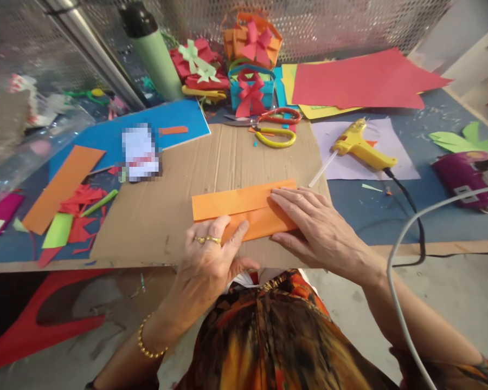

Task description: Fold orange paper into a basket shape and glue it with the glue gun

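A folded strip of orange paper (233, 201) lies near the front edge of a brown cardboard sheet (154, 216), a crease or overlap running along its length. My left hand (211, 252), with rings on it, grips the strip's near left part, fingers curled and thumb on the paper. Stretched flat across the right end is my right hand (315, 227), its fingers extended and pressing on the paper. Beyond the strip rest scissors (278, 127) with red and yellow handles. To the right, a yellow glue gun (364, 146) with a glue stick in it lies on pale lilac paper (398, 157).
Finished small paper baskets (252, 89) with red bows stand at the back beside a green bottle (156, 59). Red paper sheets (358, 81) lie back right. Left are a blurred-out phone (140, 151), an orange strip (63, 189) and paper scraps (81, 200). A grey cable (398, 244) crosses at right.
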Tool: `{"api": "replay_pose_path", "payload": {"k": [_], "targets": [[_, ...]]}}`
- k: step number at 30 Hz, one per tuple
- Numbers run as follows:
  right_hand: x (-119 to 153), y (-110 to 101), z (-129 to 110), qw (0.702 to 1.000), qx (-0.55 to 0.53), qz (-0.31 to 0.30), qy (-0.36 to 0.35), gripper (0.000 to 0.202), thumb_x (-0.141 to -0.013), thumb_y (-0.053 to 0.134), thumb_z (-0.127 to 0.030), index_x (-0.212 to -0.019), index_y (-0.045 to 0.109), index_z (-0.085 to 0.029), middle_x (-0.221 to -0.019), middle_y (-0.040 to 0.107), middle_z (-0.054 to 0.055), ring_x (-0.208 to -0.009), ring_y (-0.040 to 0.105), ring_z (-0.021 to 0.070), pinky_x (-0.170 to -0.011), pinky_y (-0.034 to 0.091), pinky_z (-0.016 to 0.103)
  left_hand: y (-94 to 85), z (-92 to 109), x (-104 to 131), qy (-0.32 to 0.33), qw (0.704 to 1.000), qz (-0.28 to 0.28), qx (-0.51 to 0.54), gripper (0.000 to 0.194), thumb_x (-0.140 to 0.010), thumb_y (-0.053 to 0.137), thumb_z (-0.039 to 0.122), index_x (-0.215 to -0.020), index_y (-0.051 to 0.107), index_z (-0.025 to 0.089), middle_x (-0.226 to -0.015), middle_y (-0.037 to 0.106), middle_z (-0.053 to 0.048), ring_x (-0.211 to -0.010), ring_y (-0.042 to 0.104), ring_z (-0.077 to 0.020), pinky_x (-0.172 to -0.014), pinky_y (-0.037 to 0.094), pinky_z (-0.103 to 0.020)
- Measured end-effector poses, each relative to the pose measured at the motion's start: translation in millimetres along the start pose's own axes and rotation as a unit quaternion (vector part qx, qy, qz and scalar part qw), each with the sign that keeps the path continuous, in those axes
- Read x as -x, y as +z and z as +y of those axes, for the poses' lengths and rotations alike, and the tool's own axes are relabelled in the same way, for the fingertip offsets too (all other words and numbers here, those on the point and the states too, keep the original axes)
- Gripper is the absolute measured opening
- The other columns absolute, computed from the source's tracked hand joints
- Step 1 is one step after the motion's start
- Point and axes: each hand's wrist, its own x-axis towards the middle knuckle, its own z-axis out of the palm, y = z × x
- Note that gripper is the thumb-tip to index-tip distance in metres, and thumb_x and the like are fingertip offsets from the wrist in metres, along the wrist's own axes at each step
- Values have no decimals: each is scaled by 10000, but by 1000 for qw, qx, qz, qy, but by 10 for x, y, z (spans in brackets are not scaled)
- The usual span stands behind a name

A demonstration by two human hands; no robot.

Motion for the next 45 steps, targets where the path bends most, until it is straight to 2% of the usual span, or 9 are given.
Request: {"api": "replay_pose_path", "payload": {"k": [5,9,12,15,20,24,28,38,45], "targets": [[13,14,9,1000,-13,-9,5,577,-1012,553,-473,-1471,500,-128,-1480,588,216,-1366,560,345,-1133,453,592,-2,-12,-32,10,1000,-15,10,589,-1050,392,569,-1220,735,120,-1376,688,-179,-1010,601,-269,-878,431,-412],[23,-4,14,1000,-22,-6,8,573,-1003,568,-468,-1467,510,-137,-1496,561,234,-1382,540,358,-1124,465,601,0,-25,-37,-6,998,-49,32,621,-1037,402,595,-1276,707,110,-1386,692,-157,-1034,577,-298,-871,435,-434],[55,-30,7,1000,-18,18,10,550,-996,588,-436,-1427,542,-98,-1507,514,278,-1407,501,374,-1082,507,576,13,-32,-34,-4,998,-47,43,646,-1021,424,616,-1284,702,95,-1375,696,-172,-1031,571,-308,-893,437,-454],[115,-57,-19,1000,4,29,5,455,-996,588,-424,-1346,628,-137,-1453,566,243,-1402,493,379,-1076,502,569,23,-38,-33,-3,998,-37,50,627,-1013,434,629,-1268,714,129,-1349,710,-166,-1015,584,-301,-893,440,-455],[186,-115,-88,989,136,31,43,401,-1007,562,-480,-1254,692,-192,-1224,693,163,-1094,602,319,-856,499,464,18,-55,-58,6,998,-39,49,643,-988,450,661,-1253,716,139,-1333,714,-176,-1010,602,-295,-871,450,-441],[186,-134,-99,985,167,22,36,440,-1029,508,-506,-1244,693,-169,-1064,717,125,-917,561,266,-750,424,397,33,-67,-108,19,998,-31,47,781,-964,393,729,-1303,690,90,-1262,739,-183,-989,599,-293,-863,444,-436],[184,-134,-92,987,160,10,35,416,-1044,492,-479,-1261,676,-177,-1028,716,108,-912,559,250,-774,415,392,54,-39,-153,12,998,-49,31,826,-1004,282,717,-1471,583,106,-1209,744,-173,-948,579,-289,-834,416,-429],[243,-160,-154,987,159,24,17,248,-1036,551,-339,-1210,665,-205,-1087,764,77,-993,669,229,-963,416,415,85,12,-129,7,998,-54,8,878,-966,237,764,-1377,676,125,-1237,726,-196,-977,562,-314,-843,413,-459],[271,-122,-135,989,144,23,38,323,-1040,524,-389,-1242,662,-179,-1148,739,120,-1019,627,259,-864,445,411,87,12,-131,9,999,-47,7,876,-963,272,752,-1366,678,89,-1251,703,-217,-922,532,-317,-828,414,-455]]}}
